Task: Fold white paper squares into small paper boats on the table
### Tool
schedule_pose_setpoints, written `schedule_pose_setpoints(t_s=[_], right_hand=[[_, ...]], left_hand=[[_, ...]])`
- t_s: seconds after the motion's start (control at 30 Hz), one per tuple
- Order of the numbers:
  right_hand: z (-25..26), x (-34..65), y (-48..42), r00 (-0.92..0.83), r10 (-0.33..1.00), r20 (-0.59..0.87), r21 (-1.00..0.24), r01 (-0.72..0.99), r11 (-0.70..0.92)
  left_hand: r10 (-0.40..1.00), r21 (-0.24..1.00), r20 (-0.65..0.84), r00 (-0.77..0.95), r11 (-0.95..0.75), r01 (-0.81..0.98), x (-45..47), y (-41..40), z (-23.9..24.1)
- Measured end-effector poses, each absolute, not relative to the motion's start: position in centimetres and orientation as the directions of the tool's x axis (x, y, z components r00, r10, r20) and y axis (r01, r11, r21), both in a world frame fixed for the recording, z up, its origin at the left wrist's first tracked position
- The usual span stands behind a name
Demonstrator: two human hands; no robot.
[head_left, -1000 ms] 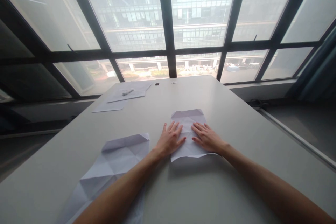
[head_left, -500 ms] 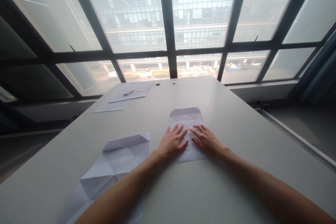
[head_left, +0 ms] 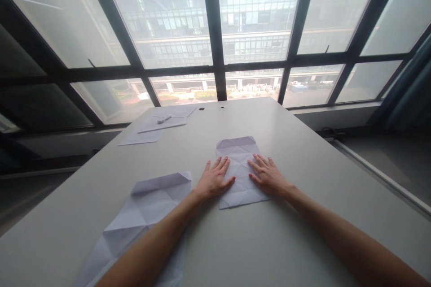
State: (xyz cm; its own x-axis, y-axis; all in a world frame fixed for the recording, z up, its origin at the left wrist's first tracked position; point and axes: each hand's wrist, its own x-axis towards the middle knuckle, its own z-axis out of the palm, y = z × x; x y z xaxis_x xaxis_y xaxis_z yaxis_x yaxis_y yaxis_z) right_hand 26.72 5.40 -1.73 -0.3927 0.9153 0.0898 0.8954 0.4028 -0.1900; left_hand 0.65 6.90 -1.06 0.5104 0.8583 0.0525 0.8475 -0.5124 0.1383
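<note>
A creased white paper sheet (head_left: 239,168) lies flat on the grey table (head_left: 303,161) in front of me, its far edge folded over. My left hand (head_left: 213,179) rests palm down on the sheet's left edge, fingers stretched out. My right hand (head_left: 267,176) lies flat on its right side, fingers spread. Both hands press the paper against the table and hold nothing.
A second, larger creased sheet (head_left: 141,215) lies at my left, partly under my left forearm. Flat papers (head_left: 158,125) with a pen (head_left: 164,119) sit at the table's far left corner. Large windows run behind the table's far edge.
My hands came together over the middle of the sheet, then slid apart to its left and right sides. The sheet stays flat in place.
</note>
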Motion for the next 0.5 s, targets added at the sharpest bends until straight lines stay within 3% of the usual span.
schedule_pose_setpoints(t_s=[0.33,0.5], right_hand=[[-1.21,26.83,5.3,-0.42,0.905,0.065,-0.197,0.884,0.425],[-1.25,27.58,6.0,-0.441,0.864,0.244,-0.2,0.849,0.49]], left_hand=[[0.86,0.16,0.063,0.507,-0.51,0.845,0.82,6.92,-1.04],[0.852,0.205,0.092,0.515,-0.522,0.828,0.8,6.95,-0.76]])
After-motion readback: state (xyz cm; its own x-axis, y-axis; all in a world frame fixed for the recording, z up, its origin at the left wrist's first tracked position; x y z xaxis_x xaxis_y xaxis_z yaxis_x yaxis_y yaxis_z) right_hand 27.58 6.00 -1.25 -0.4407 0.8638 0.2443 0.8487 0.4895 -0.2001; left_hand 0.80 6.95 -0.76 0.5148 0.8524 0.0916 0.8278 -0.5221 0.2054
